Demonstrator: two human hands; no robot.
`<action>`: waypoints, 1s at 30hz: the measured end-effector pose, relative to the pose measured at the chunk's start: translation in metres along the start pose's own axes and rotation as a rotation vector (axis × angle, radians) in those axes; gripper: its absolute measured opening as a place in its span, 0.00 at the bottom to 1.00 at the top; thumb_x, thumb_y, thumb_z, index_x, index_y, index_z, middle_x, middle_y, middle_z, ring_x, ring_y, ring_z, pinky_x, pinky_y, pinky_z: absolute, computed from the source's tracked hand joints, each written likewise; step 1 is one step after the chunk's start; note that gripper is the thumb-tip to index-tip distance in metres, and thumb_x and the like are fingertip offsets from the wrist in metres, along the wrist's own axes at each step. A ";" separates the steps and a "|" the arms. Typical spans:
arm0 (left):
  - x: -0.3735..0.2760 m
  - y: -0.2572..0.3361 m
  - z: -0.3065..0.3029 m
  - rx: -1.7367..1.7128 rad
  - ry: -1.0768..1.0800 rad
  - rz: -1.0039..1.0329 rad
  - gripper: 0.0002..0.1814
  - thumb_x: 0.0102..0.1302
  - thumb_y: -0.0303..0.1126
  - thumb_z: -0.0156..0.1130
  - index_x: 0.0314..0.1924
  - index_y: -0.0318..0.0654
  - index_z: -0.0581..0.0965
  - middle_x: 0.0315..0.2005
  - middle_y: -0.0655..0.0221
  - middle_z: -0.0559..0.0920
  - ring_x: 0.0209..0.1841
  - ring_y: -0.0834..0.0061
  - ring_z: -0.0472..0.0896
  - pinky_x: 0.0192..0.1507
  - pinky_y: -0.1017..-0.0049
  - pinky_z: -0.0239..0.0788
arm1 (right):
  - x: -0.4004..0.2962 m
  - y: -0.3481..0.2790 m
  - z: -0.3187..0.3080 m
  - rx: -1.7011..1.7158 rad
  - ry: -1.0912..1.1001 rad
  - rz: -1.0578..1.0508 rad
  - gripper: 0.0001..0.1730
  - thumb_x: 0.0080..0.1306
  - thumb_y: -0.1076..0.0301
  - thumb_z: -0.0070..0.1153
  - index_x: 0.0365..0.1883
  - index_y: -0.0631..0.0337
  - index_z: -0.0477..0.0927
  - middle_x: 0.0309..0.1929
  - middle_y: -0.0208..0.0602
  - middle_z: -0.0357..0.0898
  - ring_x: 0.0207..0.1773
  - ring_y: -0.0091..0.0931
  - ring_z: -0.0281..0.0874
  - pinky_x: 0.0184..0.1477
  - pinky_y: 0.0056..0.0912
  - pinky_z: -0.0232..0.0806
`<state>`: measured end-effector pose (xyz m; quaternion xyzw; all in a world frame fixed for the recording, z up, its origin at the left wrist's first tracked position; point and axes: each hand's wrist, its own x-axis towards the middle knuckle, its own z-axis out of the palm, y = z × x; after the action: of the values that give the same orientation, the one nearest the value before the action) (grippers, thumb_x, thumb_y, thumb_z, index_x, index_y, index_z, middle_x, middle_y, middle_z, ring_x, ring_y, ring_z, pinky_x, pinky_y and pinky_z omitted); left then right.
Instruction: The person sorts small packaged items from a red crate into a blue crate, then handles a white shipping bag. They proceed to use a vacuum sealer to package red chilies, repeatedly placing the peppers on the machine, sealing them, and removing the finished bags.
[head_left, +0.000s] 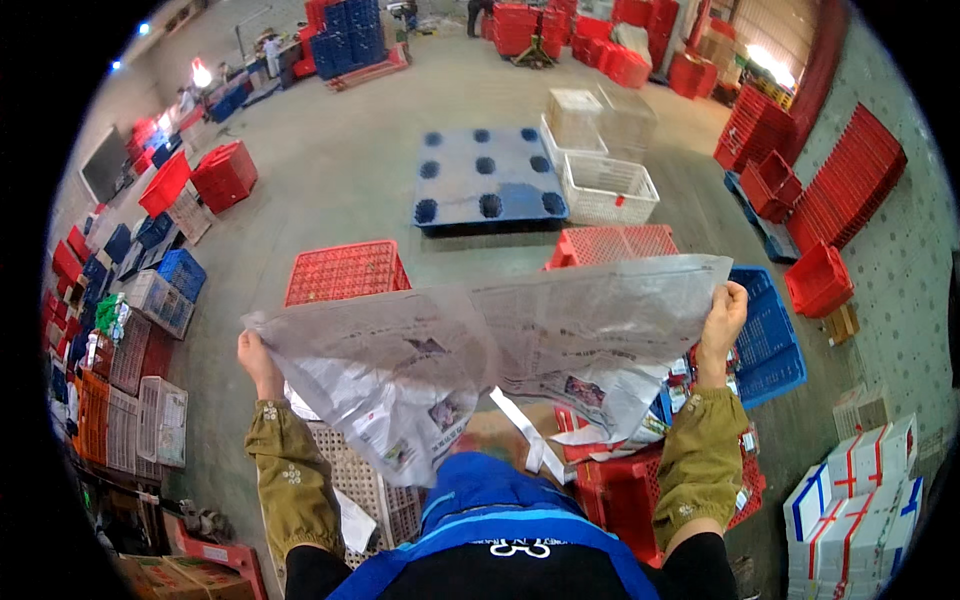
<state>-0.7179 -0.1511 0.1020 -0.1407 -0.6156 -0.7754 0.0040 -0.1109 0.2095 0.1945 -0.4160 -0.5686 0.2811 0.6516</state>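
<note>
A wide sheet of newspaper (465, 345) hangs stretched out in front of my body. My left hand (259, 361) pinches its upper left corner, and my right hand (722, 326) grips it near the upper right end. Printed text and small colour pictures show on the sheet. Beneath its left part stands a beige perforated plastic crate (352, 457), partly covered. Under its right end a red plastic crate (615, 491) and several small packages are partly hidden. A white strip (529, 435) lies below the sheet's middle, against my blue apron (487, 487).
Ahead are a red crate (345, 270) and another red crate (615, 241). A blue pallet (487, 176) lies beyond, beside a white basket (609, 187). At right sits a blue crate (765, 337), with white foam boxes (847, 517) lower down. Stacked crates (131, 352) line the left.
</note>
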 end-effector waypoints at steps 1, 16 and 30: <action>0.006 0.004 -0.002 0.044 -0.007 0.029 0.08 0.67 0.28 0.47 0.37 0.33 0.73 0.32 0.72 0.78 0.34 0.82 0.74 0.35 0.80 0.66 | 0.002 -0.006 0.002 -0.016 -0.008 -0.030 0.05 0.68 0.70 0.47 0.36 0.63 0.70 0.33 0.27 0.71 0.35 0.16 0.66 0.40 0.20 0.62; -0.138 0.101 0.162 0.117 -1.345 0.190 0.24 0.66 0.49 0.48 0.45 0.35 0.78 0.38 0.64 0.81 0.44 0.72 0.78 0.47 0.73 0.67 | -0.001 -0.094 0.023 0.467 -0.302 0.211 0.10 0.68 0.63 0.53 0.32 0.61 0.75 0.30 0.27 0.78 0.29 0.15 0.72 0.32 0.17 0.65; -0.207 0.116 0.195 0.237 -0.969 0.268 0.03 0.63 0.24 0.55 0.35 0.33 0.74 0.21 0.61 0.73 0.23 0.73 0.72 0.26 0.75 0.62 | 0.002 -0.059 -0.054 0.284 -0.086 0.203 0.09 0.69 0.65 0.51 0.30 0.60 0.75 0.31 0.28 0.78 0.32 0.16 0.72 0.35 0.19 0.65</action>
<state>-0.4568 -0.0273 0.2062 -0.5599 -0.6069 -0.5390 -0.1664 -0.0642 0.1701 0.2460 -0.3630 -0.5055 0.4404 0.6471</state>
